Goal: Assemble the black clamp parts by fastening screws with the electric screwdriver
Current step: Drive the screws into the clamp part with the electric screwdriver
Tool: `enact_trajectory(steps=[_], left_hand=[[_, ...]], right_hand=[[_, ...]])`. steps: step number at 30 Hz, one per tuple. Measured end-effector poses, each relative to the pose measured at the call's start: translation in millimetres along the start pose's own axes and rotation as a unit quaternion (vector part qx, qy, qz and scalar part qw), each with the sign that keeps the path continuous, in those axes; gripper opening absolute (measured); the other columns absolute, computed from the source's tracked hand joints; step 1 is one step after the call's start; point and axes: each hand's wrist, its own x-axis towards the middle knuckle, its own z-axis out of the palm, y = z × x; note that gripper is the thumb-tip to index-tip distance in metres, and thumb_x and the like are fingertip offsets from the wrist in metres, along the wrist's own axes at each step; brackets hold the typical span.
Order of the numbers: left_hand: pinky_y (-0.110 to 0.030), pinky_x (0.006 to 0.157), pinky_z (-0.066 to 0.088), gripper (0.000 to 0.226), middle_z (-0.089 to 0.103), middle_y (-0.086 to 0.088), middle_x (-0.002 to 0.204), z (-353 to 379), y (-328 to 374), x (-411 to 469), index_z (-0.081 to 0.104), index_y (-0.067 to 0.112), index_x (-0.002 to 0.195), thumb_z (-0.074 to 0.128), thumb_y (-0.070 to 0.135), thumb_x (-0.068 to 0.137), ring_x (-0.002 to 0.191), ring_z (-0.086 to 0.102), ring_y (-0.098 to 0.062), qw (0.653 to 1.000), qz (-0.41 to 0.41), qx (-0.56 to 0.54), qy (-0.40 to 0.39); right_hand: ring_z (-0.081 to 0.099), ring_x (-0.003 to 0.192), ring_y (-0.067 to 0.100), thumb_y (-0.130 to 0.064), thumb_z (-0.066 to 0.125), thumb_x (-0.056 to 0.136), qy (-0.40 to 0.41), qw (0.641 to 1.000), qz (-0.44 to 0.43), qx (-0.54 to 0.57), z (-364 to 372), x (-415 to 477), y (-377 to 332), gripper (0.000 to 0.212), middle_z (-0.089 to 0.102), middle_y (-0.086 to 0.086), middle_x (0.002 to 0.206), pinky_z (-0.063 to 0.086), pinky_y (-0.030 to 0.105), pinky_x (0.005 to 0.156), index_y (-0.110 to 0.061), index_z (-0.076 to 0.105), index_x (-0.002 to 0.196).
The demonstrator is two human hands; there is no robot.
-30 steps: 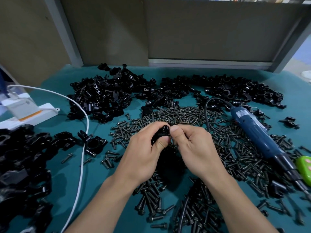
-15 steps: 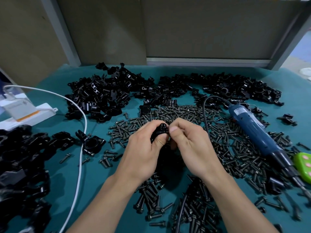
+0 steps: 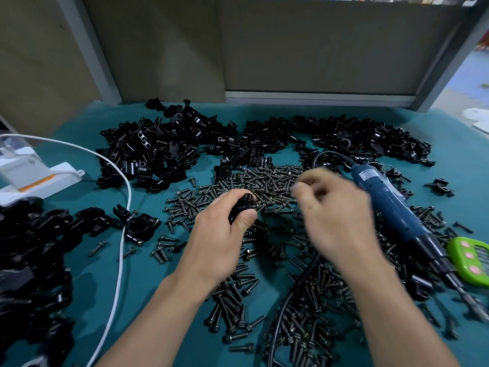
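The right hand (image 3: 336,221) has pulled away from the small black clamp part (image 3: 243,206), blurred, its fingers' state impossible to tell; the left hand (image 3: 219,239) pinches that part over the teal bench's (image 3: 87,282) middle

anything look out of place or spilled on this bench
Nothing looks damaged, but the screws lie loose in a wide heap over the mat, not in any tray. The electric screwdriver lies on top of them, and its black cord runs through the heap, where it could snag.
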Motion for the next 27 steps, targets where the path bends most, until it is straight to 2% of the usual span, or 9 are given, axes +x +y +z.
enact_trajectory(steps=[2, 4, 7, 10, 13, 18, 21, 23, 27], left_hand=[[-0.005, 0.069, 0.040, 0.028, 0.061, 0.037, 0.099, -2, -2, 0, 0.062, 0.038, 0.121, 0.049, 0.055, 0.102, 0.084, 0.057, 0.013, 1.000, -0.011, -0.006, 0.012], [-0.005, 0.066, 0.040, 0.033, 0.063, 0.032, 0.091, -3, -2, 1, 0.064, 0.034, 0.125, 0.051, 0.054, 0.102, 0.079, 0.056, 0.015, 0.999, -0.025, -0.010, 0.023], [-0.004, 0.065, 0.038, 0.040, 0.063, 0.023, 0.091, -1, 2, 2, 0.065, 0.030, 0.129, 0.051, 0.055, 0.100, 0.078, 0.055, 0.016, 0.999, -0.037, -0.003, 0.024], [-0.008, 0.061, 0.039, 0.043, 0.060, 0.021, 0.086, 1, 4, 2, 0.065, 0.027, 0.131, 0.051, 0.054, 0.100, 0.070, 0.055, 0.013, 0.999, -0.034, -0.002, 0.017], [-0.026, 0.064, 0.048, 0.047, 0.055, 0.020, 0.082, 0, 5, 1, 0.063, 0.027, 0.136, 0.050, 0.055, 0.100, 0.065, 0.053, -0.006, 0.999, -0.051, 0.003, 0.015], [-0.009, 0.056, 0.037, 0.043, 0.058, 0.019, 0.082, 0, 5, 3, 0.064, 0.027, 0.133, 0.051, 0.052, 0.101, 0.063, 0.051, 0.009, 0.998, -0.055, 0.001, 0.023], [-0.014, 0.067, 0.042, 0.052, 0.064, 0.016, 0.093, 0, 4, 3, 0.062, 0.029, 0.136, 0.047, 0.061, 0.098, 0.075, 0.058, -0.002, 0.998, -0.055, 0.010, 0.018], [-0.025, 0.074, 0.051, 0.055, 0.069, 0.015, 0.105, 0, 4, 3, 0.063, 0.030, 0.134, 0.046, 0.064, 0.094, 0.089, 0.064, -0.009, 0.998, -0.060, 0.008, 0.019], [-0.014, 0.064, 0.037, 0.049, 0.064, 0.021, 0.095, -1, 3, 4, 0.063, 0.035, 0.128, 0.045, 0.064, 0.094, 0.073, 0.055, 0.008, 0.998, -0.065, 0.000, 0.027]], right_hand=[[0.068, 0.087, 0.014, -0.041, 0.061, 0.097, 0.080, 0.982, 0.073, -0.156, -30, 12, 19, 0.030, 0.068, -0.005, 0.093, 0.057, 0.027, 0.083, -0.027, 0.066, 0.123], [0.057, 0.115, 0.039, -0.045, 0.062, 0.094, 0.015, 0.937, 0.177, -0.302, -58, 20, 40, 0.052, 0.059, 0.014, 0.119, 0.047, 0.048, 0.103, -0.021, 0.054, 0.139], [0.057, 0.113, 0.041, -0.038, 0.064, 0.092, -0.094, 0.905, 0.249, -0.332, -70, 27, 54, 0.056, 0.044, 0.011, 0.111, 0.047, 0.049, 0.092, -0.019, 0.041, 0.139], [0.055, 0.097, 0.036, -0.031, 0.065, 0.089, -0.095, 0.908, 0.264, -0.310, -68, 36, 60, 0.045, 0.048, 0.010, 0.102, 0.042, 0.043, 0.081, -0.019, 0.042, 0.127], [0.053, 0.088, 0.034, -0.027, 0.066, 0.089, -0.097, 0.906, 0.284, -0.300, -72, 43, 63, 0.037, 0.052, 0.008, 0.092, 0.042, 0.041, 0.079, -0.015, 0.049, 0.119], [0.059, 0.083, 0.035, -0.026, 0.067, 0.091, -0.059, 0.940, 0.213, -0.261, -85, 43, 60, 0.030, 0.058, 0.011, 0.091, 0.048, 0.037, 0.073, -0.010, 0.055, 0.114], [0.060, 0.068, 0.023, -0.031, 0.066, 0.093, 0.046, 0.988, 0.094, -0.114, -100, 42, 40, 0.022, 0.063, 0.003, 0.084, 0.042, 0.031, 0.058, -0.020, 0.059, 0.111], [0.065, 0.066, 0.020, -0.033, 0.066, 0.091, 0.084, 0.989, 0.058, 0.102, -104, 40, 19, 0.019, 0.068, 0.000, 0.087, 0.052, 0.036, 0.058, -0.025, 0.062, 0.108], [0.068, 0.067, 0.021, -0.022, 0.063, 0.092, 0.105, 0.864, 0.066, 0.488, -82, 44, -7, 0.013, 0.067, 0.002, 0.084, 0.061, 0.038, 0.066, -0.020, 0.061, 0.105]])
